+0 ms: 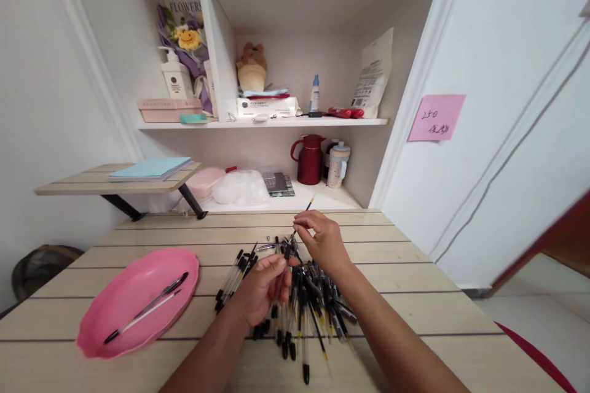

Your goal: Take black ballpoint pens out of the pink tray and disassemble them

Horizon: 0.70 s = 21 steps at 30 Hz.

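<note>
My left hand (262, 287) is closed around a clear pen barrel with a black end (284, 258), held above a heap of black-and-clear pens (306, 310) on the wooden table (152, 230). My right hand (322, 239) pinches a thin ink refill (304, 212) that slants up and away from the barrel's top. A pink oval tray (133, 304) lies to the left with two pens (147, 307) in it.
Small loose pen parts (267, 247) lie just beyond the heap. A raised wooden shelf (115, 181) with a blue folder (150, 167) sits at back left. White shelving behind holds a red jug (310, 159), bottles and bags. A pink note (436, 117) hangs on the right wall.
</note>
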Each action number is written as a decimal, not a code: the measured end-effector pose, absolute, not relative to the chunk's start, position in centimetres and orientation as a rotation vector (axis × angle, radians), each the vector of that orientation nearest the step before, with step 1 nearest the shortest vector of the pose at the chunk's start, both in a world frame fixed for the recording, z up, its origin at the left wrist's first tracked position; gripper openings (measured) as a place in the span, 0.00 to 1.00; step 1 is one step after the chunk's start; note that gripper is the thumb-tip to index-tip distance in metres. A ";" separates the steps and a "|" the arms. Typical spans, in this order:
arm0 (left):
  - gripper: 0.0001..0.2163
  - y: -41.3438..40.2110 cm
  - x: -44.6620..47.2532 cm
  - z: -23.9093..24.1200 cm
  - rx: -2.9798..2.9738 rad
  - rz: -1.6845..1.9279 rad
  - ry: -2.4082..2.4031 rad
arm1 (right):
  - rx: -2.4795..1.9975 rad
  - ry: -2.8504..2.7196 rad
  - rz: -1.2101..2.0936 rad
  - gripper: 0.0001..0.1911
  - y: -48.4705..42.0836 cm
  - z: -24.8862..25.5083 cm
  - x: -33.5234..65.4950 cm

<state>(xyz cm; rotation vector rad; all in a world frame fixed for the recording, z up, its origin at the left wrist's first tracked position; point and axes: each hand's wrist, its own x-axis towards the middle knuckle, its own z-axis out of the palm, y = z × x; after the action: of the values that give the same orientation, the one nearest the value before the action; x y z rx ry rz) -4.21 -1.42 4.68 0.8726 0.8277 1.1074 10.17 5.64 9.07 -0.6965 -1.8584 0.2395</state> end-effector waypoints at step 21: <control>0.12 -1.4 -4.2 4.8 0.859 1.120 0.835 | -0.607 -2.050 0.048 0.12 4.9 9.1 9.9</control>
<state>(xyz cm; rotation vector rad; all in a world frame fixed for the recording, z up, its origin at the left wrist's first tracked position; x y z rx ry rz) -4.16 -1.41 4.78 0.8593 0.8354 1.1203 9.94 4.86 9.11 -0.6070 -2.0497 0.0480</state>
